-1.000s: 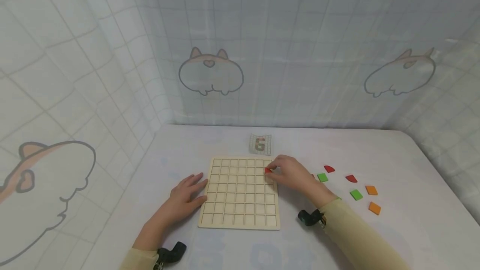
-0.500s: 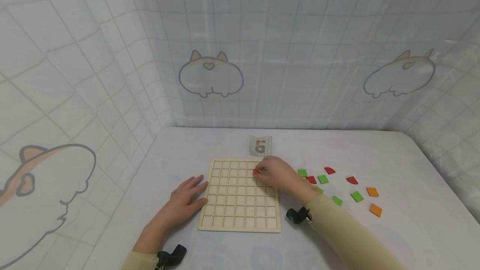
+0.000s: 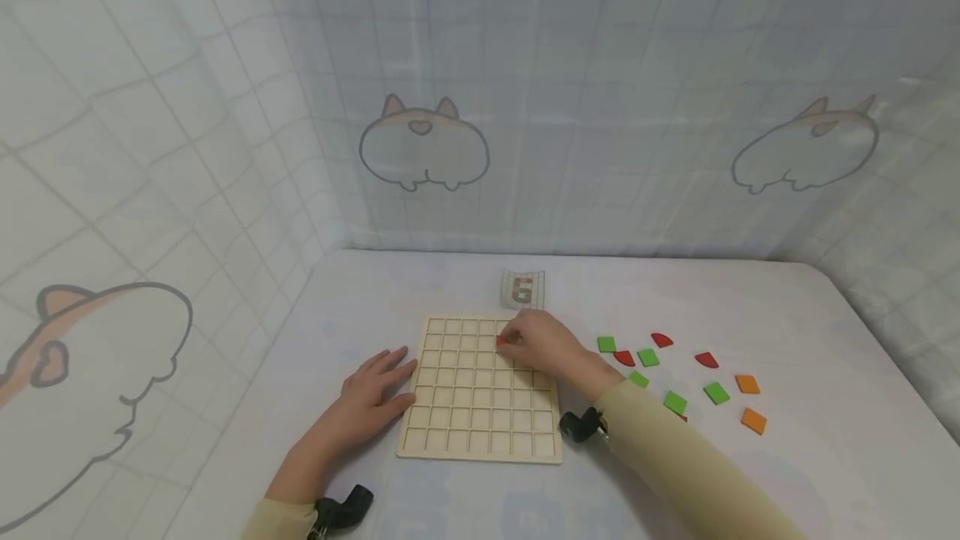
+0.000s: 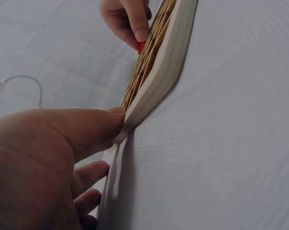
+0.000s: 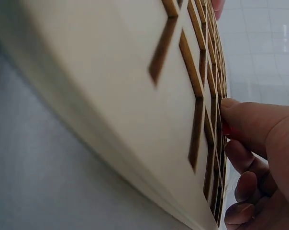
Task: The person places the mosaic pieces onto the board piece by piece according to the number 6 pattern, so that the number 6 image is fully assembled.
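A pale wooden grid board (image 3: 480, 423) with square recesses lies on the white table. My right hand (image 3: 542, 344) is over its upper right part, pinching a small red tile (image 3: 500, 342) between thumb and fingers. In the right wrist view the red tile (image 5: 226, 128) shows under the thumb, close against the grid. My left hand (image 3: 375, 394) rests at the board's left edge with fingers spread. The left wrist view shows its thumb (image 4: 101, 125) touching the board's rim (image 4: 168, 72), the other fingers lying lower beside it.
Right of the board lie several green square tiles (image 3: 717, 392), red quarter-circle tiles (image 3: 707, 360) and two orange square tiles (image 3: 753, 421). Behind the board is a small pattern card (image 3: 522, 289) with a gridded figure. Patterned curtains (image 3: 600, 173) surround the table.
My right hand has moved left across the board with the red tile, from near its right edge farther inward. More green and red tiles show behind it. The left hand has stayed put.
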The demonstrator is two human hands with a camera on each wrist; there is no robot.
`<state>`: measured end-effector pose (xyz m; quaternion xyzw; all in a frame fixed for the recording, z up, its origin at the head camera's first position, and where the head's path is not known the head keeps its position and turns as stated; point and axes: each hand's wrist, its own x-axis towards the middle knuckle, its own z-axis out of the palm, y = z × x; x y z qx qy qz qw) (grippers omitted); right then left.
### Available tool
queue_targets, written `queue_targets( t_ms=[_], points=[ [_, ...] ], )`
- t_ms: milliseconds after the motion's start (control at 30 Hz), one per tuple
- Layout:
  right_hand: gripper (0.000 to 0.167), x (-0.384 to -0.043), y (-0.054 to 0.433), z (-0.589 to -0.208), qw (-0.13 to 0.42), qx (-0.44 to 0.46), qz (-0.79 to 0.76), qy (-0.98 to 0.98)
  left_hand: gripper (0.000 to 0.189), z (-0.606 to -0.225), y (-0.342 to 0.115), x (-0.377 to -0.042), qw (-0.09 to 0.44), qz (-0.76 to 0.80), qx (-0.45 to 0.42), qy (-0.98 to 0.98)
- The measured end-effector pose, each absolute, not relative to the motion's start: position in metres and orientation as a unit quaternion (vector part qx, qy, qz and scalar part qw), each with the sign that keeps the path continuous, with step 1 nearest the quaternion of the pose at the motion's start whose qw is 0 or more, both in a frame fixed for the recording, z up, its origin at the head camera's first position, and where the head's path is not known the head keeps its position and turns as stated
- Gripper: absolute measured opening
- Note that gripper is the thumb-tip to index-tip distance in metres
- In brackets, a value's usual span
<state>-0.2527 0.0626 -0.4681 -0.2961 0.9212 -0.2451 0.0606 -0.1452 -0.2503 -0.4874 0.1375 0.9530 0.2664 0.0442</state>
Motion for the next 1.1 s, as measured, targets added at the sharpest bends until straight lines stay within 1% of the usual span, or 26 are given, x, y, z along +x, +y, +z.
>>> queue_targets(
  t_ms=[333,667,1100],
  points=[
    [0.015,-0.2560,0.0596,-0.4641,0.077,-0.281,-0.259,0.921,0.057,-0.4846,-0.2498,-0.1463,0.037,0.259,0.139,0.955],
    [0.013,-0.2530,0.0572,-0.4605,0.096,-0.221,-0.273,0.932,0.057,-0.4866,-0.2473,-0.1473,0.042,0.257,0.132,0.956],
    [0.017,-0.2525,0.0566,-0.4620,0.095,-0.218,-0.275,0.932,0.058,-0.4860,-0.2471,-0.1457,0.040,0.257,0.130,0.957]
  ],
)
